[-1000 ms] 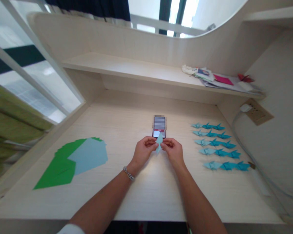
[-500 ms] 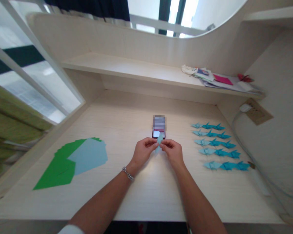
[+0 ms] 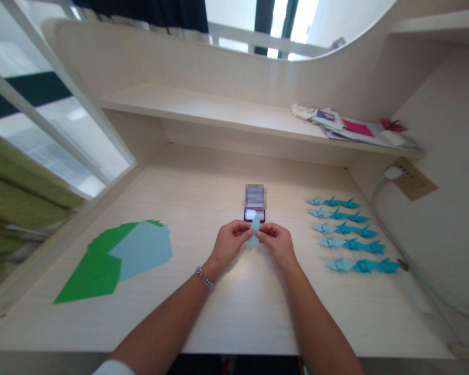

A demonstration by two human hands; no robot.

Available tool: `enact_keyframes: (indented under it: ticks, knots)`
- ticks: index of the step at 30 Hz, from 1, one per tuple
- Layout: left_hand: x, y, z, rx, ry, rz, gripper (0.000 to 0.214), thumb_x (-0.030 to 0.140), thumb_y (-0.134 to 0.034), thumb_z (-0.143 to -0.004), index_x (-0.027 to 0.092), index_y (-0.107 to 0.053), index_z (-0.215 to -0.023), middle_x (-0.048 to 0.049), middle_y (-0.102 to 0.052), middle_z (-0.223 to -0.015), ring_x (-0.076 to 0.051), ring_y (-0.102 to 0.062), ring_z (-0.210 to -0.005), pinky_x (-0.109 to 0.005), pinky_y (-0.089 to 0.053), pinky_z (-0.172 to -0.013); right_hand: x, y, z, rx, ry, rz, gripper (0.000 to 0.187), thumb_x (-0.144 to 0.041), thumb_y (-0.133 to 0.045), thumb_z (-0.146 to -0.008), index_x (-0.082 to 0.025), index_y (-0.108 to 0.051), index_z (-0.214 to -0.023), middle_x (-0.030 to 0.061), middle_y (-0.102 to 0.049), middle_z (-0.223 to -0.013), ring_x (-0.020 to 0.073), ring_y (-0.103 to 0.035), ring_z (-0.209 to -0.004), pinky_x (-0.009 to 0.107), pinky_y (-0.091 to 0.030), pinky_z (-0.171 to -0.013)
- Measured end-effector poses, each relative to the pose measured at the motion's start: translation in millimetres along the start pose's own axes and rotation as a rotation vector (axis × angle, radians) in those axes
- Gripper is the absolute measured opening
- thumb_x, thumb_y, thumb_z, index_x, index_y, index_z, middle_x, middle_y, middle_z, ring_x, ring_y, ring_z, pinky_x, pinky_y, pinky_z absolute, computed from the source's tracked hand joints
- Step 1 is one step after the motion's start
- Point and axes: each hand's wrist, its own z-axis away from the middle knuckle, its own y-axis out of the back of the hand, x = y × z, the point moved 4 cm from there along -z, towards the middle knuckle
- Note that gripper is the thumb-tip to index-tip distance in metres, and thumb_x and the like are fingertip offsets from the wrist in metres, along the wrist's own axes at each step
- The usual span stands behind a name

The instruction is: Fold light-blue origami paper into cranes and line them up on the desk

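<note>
Both my hands meet at the middle of the pale wooden desk [image 3: 203,187], pinching one small folded piece of light blue paper [image 3: 255,225]. My left hand [image 3: 230,242], with a metal bracelet on its wrist, grips the paper's left side. My right hand [image 3: 277,244] grips its right side. The paper's pointed top stands up between my fingertips, just in front of a phone [image 3: 254,207] lying on the desk.
Rows of several folded blue paper cranes [image 3: 346,233] lie to the right. A fan of green and light blue paper sheets [image 3: 119,258] lies to the left. The shelf above holds papers and a red folded figure [image 3: 355,128]. A wall socket with a cable [image 3: 404,178] is at right.
My hands have closed in slightly on the folded paper and its lower tip is now hidden by my fingers; everything else is unmoved.
</note>
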Motion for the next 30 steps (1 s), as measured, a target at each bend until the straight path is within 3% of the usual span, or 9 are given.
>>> enact_keyframes:
  ticks: [6,11,21,30]
  knots:
    - [2.0,0.4,0.1,-0.022,0.028,-0.050,0.017,0.025,-0.072,-0.067,0.013,-0.068,-0.078,-0.0069,-0.069,-0.081,-0.016,-0.063,-0.073,-0.029,-0.050,-0.072,-1.7,-0.9,1.1,-0.104,-0.033,0.005,0.022,-0.029,-0.077,-0.058,-0.016,-0.071,-0.075,0.0044,-0.071,-0.076,0.0165,-0.063,-0.067,0.031,-0.050,-0.069]
    - [7.9,-0.2,-0.2,-0.127,0.098,-0.045,0.016,0.023,-0.071,-0.067,0.012,-0.067,-0.078,-0.0058,-0.068,-0.075,-0.015,-0.062,-0.068,-0.029,-0.050,-0.068,0.7,-0.3,2.5,-0.129,-0.071,-0.005,0.022,-0.027,-0.077,-0.058,-0.015,-0.070,-0.075,0.0032,-0.069,-0.072,0.0153,-0.063,-0.064,0.030,-0.052,-0.064]
    - [6.2,-1.0,1.6,-0.158,0.200,0.211,0.014,0.018,-0.073,-0.064,0.014,-0.067,-0.076,-0.0017,-0.066,-0.072,-0.014,-0.061,-0.067,-0.031,-0.052,-0.068,1.5,-0.4,6.6,-0.106,-0.195,-0.161,0.020,-0.020,-0.079,-0.054,-0.017,-0.070,-0.071,0.0009,-0.068,-0.066,0.0137,-0.062,-0.058,0.027,-0.052,-0.057]
    - [6.5,4.9,-2.3,-0.157,0.084,-0.038,0.011,0.017,-0.071,-0.063,0.014,-0.070,-0.074,-0.0040,-0.069,-0.072,-0.015,-0.062,-0.067,-0.028,-0.051,-0.068,0.7,-1.3,5.8,-0.128,-0.179,-0.078,0.019,-0.030,-0.073,-0.063,-0.016,-0.069,-0.075,0.0025,-0.068,-0.071,0.0152,-0.062,-0.063,0.028,-0.053,-0.058]
